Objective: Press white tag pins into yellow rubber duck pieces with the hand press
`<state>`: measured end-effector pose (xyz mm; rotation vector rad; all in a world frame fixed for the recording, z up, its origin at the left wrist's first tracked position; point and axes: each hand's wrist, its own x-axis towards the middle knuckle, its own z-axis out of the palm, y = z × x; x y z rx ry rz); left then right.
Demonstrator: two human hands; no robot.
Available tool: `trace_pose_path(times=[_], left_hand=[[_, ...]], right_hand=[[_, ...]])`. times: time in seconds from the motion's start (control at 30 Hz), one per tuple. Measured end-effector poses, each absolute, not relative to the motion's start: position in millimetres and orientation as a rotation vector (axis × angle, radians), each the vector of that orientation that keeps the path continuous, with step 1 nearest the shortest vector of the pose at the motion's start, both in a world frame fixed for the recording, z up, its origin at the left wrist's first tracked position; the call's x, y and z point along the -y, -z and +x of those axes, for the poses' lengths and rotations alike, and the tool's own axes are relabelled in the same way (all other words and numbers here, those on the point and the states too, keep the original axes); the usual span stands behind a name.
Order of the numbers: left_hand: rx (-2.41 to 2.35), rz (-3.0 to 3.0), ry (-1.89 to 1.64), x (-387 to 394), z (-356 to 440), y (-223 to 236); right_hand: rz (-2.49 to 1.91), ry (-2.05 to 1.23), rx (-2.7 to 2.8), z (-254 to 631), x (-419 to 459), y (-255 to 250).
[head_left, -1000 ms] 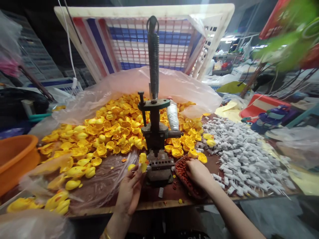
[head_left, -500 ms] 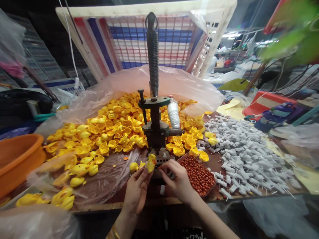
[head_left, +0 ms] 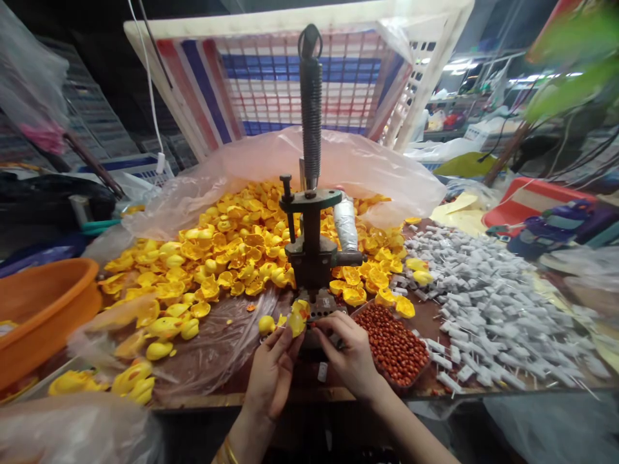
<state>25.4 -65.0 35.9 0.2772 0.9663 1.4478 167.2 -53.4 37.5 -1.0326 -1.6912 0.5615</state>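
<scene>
My left hand (head_left: 271,370) is closed round a yellow plastic duck shell piece (head_left: 298,316), which it holds up in front of the base of a hand press (head_left: 313,258). Close to the shell's right side, my right hand (head_left: 352,351) has its thumb and forefinger pinched together. A tiny red piece, like a bead, shows at those fingertips; its exact form is too small to make out. Just right of my right hand, a clear tray holds many glossy red-brown beads (head_left: 394,341). Another rounded yellow piece (head_left: 265,324) lies left of the held shell.
Behind the press, yellow duck shells (head_left: 242,238) are heaped against clear plastic sheeting (head_left: 309,154). On the right lies a pile of small grey-white blocks (head_left: 488,309) with thin pins. An orange basin (head_left: 43,316) stands left. A white crate (head_left: 300,22) leans at the back.
The whole view has shifted slightly, so everything sits a little further right. Both hands keep nearly the same pose at the shell.
</scene>
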Motion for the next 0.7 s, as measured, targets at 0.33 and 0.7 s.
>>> trace_pose_path(times=[0.33,0.7], left_hand=[[-1.156,0.718,-1.343,40.1,12.8,-22.9],[-1.302,1.719,-1.101,-7.1,6.6,-21.4]], right_hand=[[-1.330,-0.598,1.854,162.2,24.7,-27.0],[-1.228,-0.718,1.207,232.1,-100.4,-98.6]])
